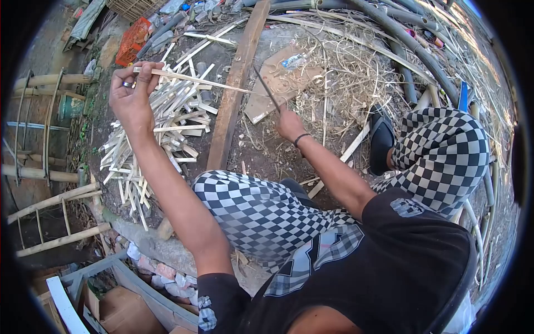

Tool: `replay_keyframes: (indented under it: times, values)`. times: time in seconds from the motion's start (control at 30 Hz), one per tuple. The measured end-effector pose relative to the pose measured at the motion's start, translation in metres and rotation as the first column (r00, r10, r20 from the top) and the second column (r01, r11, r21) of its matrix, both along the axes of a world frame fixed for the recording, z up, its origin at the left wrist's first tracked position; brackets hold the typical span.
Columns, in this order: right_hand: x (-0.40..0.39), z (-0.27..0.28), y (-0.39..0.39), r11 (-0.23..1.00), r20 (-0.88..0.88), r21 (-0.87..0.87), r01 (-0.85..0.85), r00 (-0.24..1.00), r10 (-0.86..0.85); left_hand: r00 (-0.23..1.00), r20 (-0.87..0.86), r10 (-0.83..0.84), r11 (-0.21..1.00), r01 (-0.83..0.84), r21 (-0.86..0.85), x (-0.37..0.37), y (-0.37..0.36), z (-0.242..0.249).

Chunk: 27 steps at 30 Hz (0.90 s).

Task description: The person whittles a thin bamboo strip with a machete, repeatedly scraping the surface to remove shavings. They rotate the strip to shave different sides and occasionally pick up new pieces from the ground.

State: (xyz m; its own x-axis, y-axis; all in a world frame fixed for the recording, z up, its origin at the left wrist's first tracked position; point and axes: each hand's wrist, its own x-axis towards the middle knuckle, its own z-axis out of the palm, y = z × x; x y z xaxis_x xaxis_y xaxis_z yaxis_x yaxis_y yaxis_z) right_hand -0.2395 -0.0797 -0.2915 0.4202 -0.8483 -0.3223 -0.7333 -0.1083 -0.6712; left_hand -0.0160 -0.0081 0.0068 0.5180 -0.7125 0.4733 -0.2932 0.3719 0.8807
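Observation:
My left hand [132, 92] is raised and pinches one end of a thin bamboo strip [206, 82]. The strip runs rightward toward the blade of a knife [267, 89]. My right hand [290, 123] grips the knife's handle, with the dark blade pointing up and away from me, and a black band sits on that wrist. The blade's edge meets the tapered far end of the strip. Beneath my left hand lies a heap of cut bamboo strips [161, 128] on the ground.
A long wooden plank [233, 89] lies across the ground between my hands. Curly bamboo shavings [345, 78] cover the ground at right. My checkered-trousered knees [250, 206] are in front. Bamboo poles [50, 200] and a red crate [132, 40] stand at left.

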Motion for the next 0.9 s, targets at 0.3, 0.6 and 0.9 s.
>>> replay_keyframes:
  times: [0.3,0.6,0.9]
  values:
    - [0.021,0.064,0.017,0.988,0.184,-0.154,-0.004,0.982,0.033,0.996,0.002,0.092,0.992,-0.091,0.086,0.005,-0.005,-0.005]
    - [0.040,0.043,0.028,0.967,0.263,-0.255,-0.023,0.960,0.092,0.978,-0.021,0.207,0.974,-0.204,0.098,0.045,0.005,-0.029]
    - [0.031,0.013,0.019,0.982,0.144,-0.190,-0.014,0.989,0.042,0.983,-0.008,0.181,0.979,-0.179,0.097,0.044,0.005,-0.029]
